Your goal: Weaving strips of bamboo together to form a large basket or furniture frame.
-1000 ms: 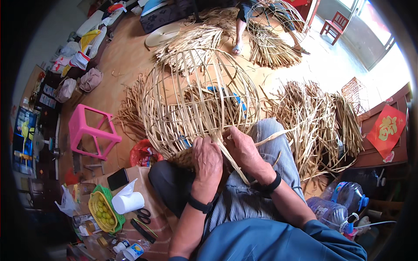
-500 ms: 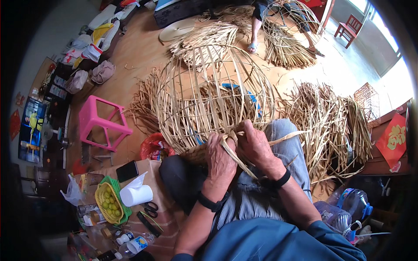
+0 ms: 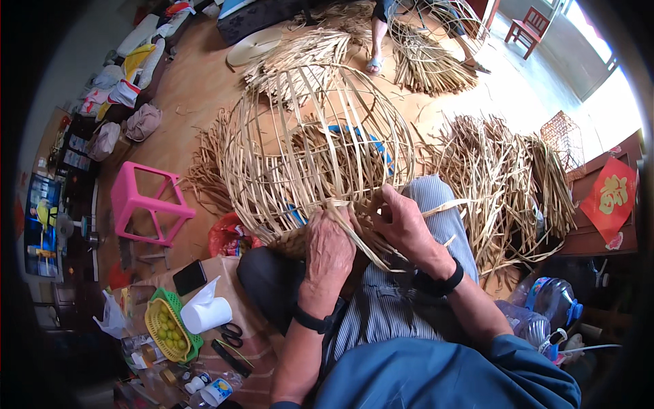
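I have the left hand (image 3: 329,249) in view with its fingers curled tight, gripping pale flat strips (image 3: 362,247) at the near edge of a round, openwork basket (image 3: 332,151). That basket rests just ahead of the lap, its open ribs facing away and a densely woven section (image 3: 291,243) on the near side, left of the hand. The right hand (image 3: 402,225) is close beside, thumb and forefinger bent toward each other next to the strips; I cannot tell from here whether they pinch one. Another strip (image 3: 446,206) runs out past it over the striped trouser knee (image 3: 439,187). To the right I see a large heap of dry strips (image 3: 490,191) on the floor. At lower left, the cloth-covered table (image 3: 257,317) carries a paper roll (image 3: 208,315), scissors (image 3: 232,334) and a yellow basket (image 3: 151,317) of green fruit (image 3: 167,332).
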